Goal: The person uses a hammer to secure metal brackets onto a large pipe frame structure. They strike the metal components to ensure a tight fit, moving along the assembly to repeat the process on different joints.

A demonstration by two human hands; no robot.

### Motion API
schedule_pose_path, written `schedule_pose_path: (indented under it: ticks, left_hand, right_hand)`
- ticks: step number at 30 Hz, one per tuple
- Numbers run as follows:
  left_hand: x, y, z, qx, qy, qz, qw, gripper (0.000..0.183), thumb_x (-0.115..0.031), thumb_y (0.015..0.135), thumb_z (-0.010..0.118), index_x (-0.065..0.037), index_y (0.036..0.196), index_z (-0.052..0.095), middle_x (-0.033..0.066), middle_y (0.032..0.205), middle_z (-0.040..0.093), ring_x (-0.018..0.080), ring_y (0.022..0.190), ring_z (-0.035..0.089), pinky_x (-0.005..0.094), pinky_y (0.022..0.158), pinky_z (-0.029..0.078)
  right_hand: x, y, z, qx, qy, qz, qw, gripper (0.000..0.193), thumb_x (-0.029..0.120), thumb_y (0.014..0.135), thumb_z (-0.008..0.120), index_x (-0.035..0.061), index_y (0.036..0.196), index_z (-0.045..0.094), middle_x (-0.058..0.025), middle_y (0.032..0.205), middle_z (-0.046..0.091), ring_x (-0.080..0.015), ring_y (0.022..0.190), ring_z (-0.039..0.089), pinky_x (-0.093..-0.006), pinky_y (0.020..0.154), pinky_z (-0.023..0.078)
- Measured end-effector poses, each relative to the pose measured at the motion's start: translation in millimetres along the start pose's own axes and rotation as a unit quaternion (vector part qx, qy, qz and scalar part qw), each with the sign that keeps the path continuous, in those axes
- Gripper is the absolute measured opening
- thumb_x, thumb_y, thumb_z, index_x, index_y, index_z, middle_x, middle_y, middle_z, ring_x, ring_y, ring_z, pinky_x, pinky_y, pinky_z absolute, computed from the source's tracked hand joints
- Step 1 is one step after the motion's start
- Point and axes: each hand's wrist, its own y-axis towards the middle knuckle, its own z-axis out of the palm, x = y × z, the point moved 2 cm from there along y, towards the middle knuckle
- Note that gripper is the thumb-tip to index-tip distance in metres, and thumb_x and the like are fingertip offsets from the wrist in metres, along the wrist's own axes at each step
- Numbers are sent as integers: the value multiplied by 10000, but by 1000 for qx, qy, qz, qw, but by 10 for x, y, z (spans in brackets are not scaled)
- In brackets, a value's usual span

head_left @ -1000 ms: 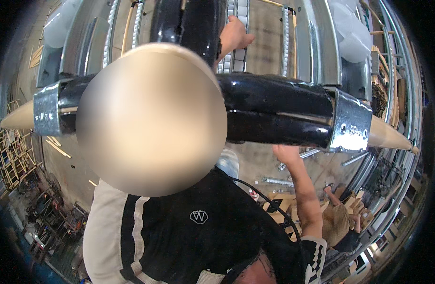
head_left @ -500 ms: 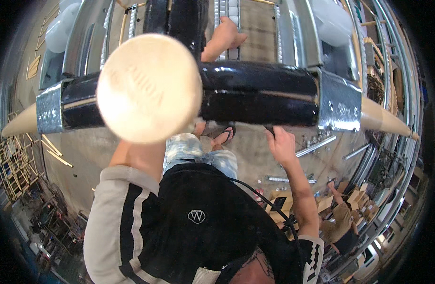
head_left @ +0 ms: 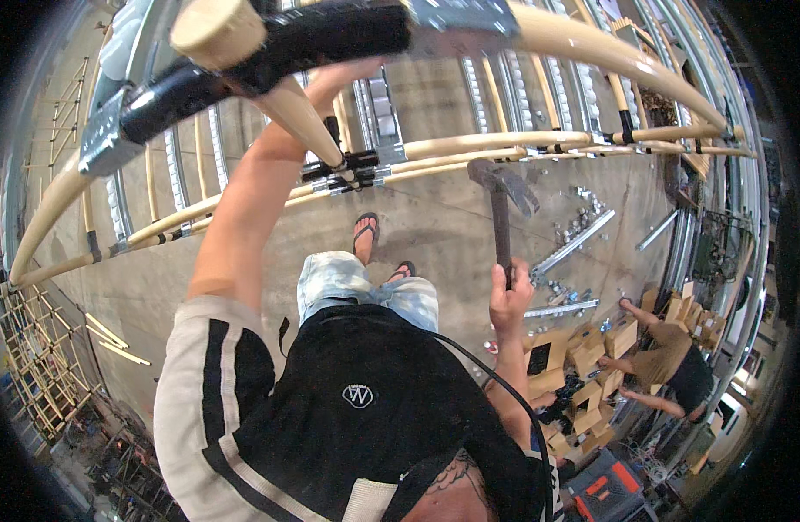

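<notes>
Hammer [head_left: 499,213] is in the right hand [head_left: 510,300], whose fingers wrap the near end of its handle; its dark head lies at the far end, near the tan pipe frame [head_left: 496,140], and whether they touch I cannot tell. The left hand [head_left: 358,71] reaches far, partly hidden by a black pipe sleeve [head_left: 330,35], so its fingers' state cannot be told. Metal rails [head_left: 574,244] lie on the floor [head_left: 443,235] at right. Nearer, another person [head_left: 685,378] bends beside cardboard boxes [head_left: 548,381].
</notes>
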Motion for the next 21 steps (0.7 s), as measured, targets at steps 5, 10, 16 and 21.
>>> schedule_pose_path:
  ticks: [5,10,16,21]
  left_hand:
    - [206,-1011,-485,-195,-348,73,914,567,-307,857,709,113,1203,551,89,856,672,192,845,633,298,762,509]
    - [425,-3011,-345,-360,-226,-90,901,215,-166,978,569,47,962,596,79,817,651,136,746,613,279,688,505]
    - [1076,-3901,853,-56,-221,-205,952,305,-162,960,583,54,1176,596,183,978,702,233,902,697,347,808,540]
    - [1103,-3341,1491,102,-209,-72,970,339,-134,958,548,62,1235,543,216,1157,647,318,1090,637,395,939,489]
  right_hand:
    - [-577,-632,16,63,18,94,993,255,241,906,683,0,939,608,-110,613,536,-187,534,499,-354,520,418]
    - [-1227,-1001,249,95,24,141,985,375,322,917,681,6,805,514,-125,563,447,-203,502,415,-370,500,379]
    - [-1296,-857,451,151,26,144,978,374,351,932,652,7,828,545,-127,555,474,-220,499,468,-388,506,389]
    - [-1481,-504,825,169,15,112,979,347,353,935,643,7,923,613,-114,557,514,-210,499,501,-379,499,395]
